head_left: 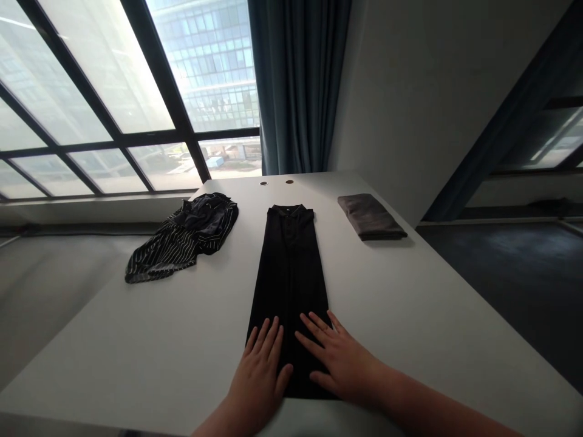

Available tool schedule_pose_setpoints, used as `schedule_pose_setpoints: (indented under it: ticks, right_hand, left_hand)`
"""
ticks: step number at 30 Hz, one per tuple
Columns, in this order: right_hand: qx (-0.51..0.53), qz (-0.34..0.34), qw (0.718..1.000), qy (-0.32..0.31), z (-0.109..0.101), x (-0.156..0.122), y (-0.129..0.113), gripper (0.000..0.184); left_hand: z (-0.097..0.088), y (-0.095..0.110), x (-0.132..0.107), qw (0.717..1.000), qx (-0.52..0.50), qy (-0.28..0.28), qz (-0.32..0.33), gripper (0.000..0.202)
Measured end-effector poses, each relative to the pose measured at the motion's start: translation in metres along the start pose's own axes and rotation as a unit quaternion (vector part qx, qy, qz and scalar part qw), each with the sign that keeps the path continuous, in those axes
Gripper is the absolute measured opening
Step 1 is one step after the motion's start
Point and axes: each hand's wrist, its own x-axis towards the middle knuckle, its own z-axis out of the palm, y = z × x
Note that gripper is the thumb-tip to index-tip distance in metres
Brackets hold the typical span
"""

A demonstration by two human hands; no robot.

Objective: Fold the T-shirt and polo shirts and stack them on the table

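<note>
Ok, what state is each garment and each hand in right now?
black shirt: folded into a long narrow strip, flat on the table, collar away.
striped garment: crumpled, unfolded.
grey garment: folded into a neat rectangle.
left hand: open, flat on the shirt's near end.
right hand: open, flat beside it.

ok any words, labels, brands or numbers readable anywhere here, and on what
No text can be read.
black shirt under left hand and right hand: pale speck at the collar, perhaps a tag, too small to read.
striped garment, folded brown cloth, table: no writing shows.
</note>
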Motion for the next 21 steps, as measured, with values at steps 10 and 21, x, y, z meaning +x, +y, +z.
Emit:
schedule_pose_setpoints:
  ticks: [10, 21]
  right_hand:
    - [0.023, -0.015, 1.0, 0.011, -0.012, -0.001, 0.004, 0.08]
    - [0.045, -0.028, 0.999, 0.014, -0.02, -0.008, 0.009, 0.072]
  left_hand:
    - [-0.059, -0.008, 0.08, 0.99, -0.044, -0.078, -0.111, 0.042]
    - [-0.042, -0.098, 0.331, 0.95, 0.008, -0.143, -0.278, 0.045]
